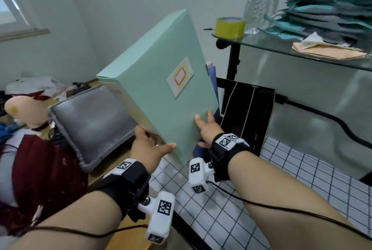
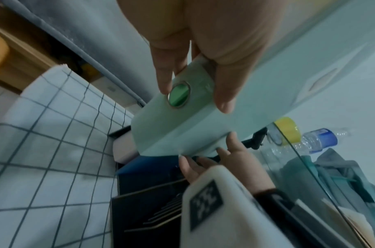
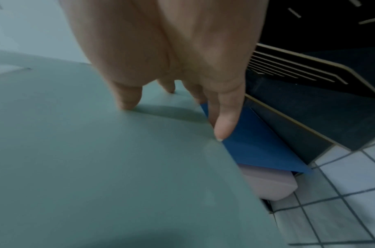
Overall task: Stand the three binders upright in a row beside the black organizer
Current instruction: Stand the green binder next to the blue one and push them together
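Counter (image 1: 231,205) w/ white grid-check cloth, glass shelf (image 1: 281,45) above it carrying tape roll (image 1: 230,27), water bottle (image 1: 259,1) & a pile of folders.

Left hand (image 1: 148,150) grips the near bottom corner of the green binder (image 1: 161,86): thumb over the front cover, fingers curled onto the spine by the round green finger hole (image 2: 179,94). Right hand (image 1: 207,128) lies mostly flat on the cover's lower right edge, fingers spread, steadying rather than clutching. Binder is off the counter, tilted, top leaning away from both grips.

Just beyond the right grip: blue binder (image 3: 252,142) and a pink one (image 3: 267,186), set next to the black organizer (image 1: 249,112); whether they sit fully upright can't be told.

Judgement: this looks like the third & last binder, placement step. Next move calls for rotating it to vertical, lowering its bottom edge onto the cloth just left of the pink one, then pressing it flush so the row doesn't topple.
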Available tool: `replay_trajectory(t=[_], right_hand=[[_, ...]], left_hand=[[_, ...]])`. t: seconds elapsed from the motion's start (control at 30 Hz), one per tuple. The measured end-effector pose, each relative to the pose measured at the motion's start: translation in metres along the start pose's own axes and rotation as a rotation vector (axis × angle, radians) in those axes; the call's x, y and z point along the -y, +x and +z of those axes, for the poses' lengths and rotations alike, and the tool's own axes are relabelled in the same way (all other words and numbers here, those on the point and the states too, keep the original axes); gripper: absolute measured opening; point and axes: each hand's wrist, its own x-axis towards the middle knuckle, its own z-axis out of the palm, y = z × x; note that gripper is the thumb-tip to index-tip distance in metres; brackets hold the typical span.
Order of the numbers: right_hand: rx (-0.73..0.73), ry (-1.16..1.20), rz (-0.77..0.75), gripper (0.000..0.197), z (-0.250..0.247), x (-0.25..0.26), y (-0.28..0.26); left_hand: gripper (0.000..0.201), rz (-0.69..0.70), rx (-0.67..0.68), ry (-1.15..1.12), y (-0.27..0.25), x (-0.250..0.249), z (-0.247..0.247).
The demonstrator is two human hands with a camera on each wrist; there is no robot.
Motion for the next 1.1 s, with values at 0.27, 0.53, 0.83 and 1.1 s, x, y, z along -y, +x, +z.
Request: replay_trajectory(t=[0.27,0.53,0.83,1.1], right_hand=[[0.046,0.028,0.111,0.074,-0.020,-0.015,0.006],[0.133,0.045,0.133,0.078,-0.029,-0.028,0.000],[0.090,-0.168,-0.126,0.112,-0.039,-0.026,0.010],[-0.213,-0.450,-0.038,0.085,-0.029,-0.020,0.018]], left_hand=[[0.071,-0.036,0.072,0.107,0.008,0.013,0.057],[0.058,-0.305,0.334,0.593,0.019,0.019,0.090],[0.056,-0.166,0.377,0.413,0.034,0.025,0.106],[0.047,-0.195,0.438,0.655,0.054,0.024,0.116]])
